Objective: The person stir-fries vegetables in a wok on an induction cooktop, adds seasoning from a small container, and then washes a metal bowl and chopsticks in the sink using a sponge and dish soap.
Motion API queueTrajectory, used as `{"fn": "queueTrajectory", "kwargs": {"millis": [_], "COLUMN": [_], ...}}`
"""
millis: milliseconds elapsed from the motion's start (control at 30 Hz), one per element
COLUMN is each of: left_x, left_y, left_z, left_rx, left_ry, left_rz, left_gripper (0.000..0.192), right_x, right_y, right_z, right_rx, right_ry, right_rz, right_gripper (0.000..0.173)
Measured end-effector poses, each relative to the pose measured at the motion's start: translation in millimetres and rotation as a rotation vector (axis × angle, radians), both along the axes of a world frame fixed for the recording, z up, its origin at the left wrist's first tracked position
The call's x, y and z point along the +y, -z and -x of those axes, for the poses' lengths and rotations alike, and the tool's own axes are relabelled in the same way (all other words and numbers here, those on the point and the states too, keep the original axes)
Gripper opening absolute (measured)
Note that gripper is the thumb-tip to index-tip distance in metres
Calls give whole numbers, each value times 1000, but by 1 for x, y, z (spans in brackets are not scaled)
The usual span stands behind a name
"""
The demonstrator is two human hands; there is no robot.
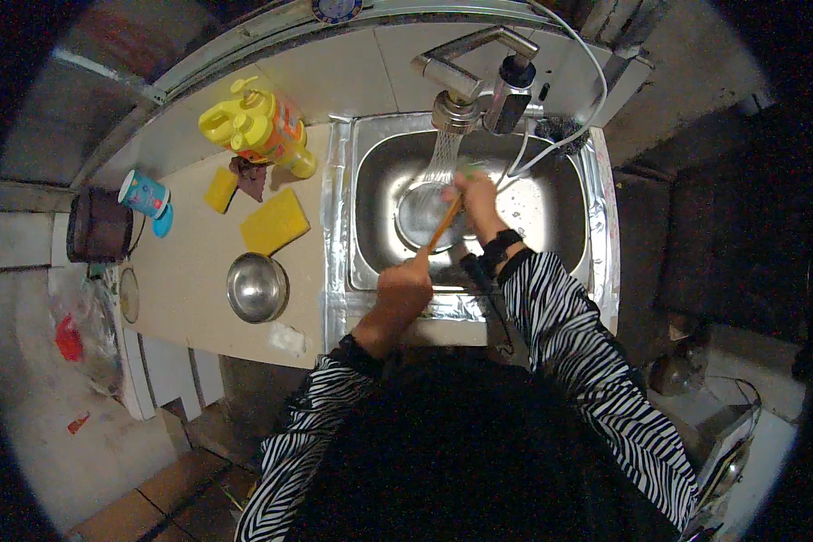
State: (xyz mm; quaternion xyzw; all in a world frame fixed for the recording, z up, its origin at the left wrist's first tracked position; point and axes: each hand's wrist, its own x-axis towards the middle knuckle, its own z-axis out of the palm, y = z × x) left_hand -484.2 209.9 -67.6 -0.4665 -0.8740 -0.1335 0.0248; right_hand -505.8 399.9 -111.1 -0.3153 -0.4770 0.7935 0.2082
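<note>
My left hand (405, 284) grips one end of a long, thin orange-brown handle (446, 221), perhaps wooden, over the near edge of the steel sink (549, 234). Near its far end is my right hand (477, 196), blurred, with something green at the fingers; whether it grips the handle I cannot tell. Water (445, 152) sprays from the faucet head (455, 114) beside my right hand. Beneath lies a round, shiny metal item (417, 213) at the sink's bottom, partly hidden by the handle and hand.
Left of the sink, the counter (183, 284) holds a metal bowl (257, 288), a large yellow sponge (275, 221), a smaller sponge (221, 190), yellow bottles (264, 129) and a blue-white container (143, 194). A white hose (599, 95) loops into the sink from the right.
</note>
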Motion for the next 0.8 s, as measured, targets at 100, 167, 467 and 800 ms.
{"fn": "queueTrajectory", "kwargs": {"millis": [100, 167, 467, 800], "left_x": [-1, -9, -72, -40], "left_y": [-8, -11, 23, 6], "left_z": [10, 14, 9, 12], "left_rx": [35, -66, -854, -1711], "left_ry": [-77, -74, -226, -427], "left_rz": [0, -15, -726, -795], "left_gripper": [27, 25, 21, 31], "right_x": [-34, -37, 27, 3], "right_y": [-2, 5, 82, 0], "right_z": [-9, -8, 1, 15], "right_rx": [-184, -156, -455, 90], "right_ry": [-508, -456, -236, -269], "right_rz": [-427, -351, -515, 482], "right_gripper": [8, 8, 26, 46]}}
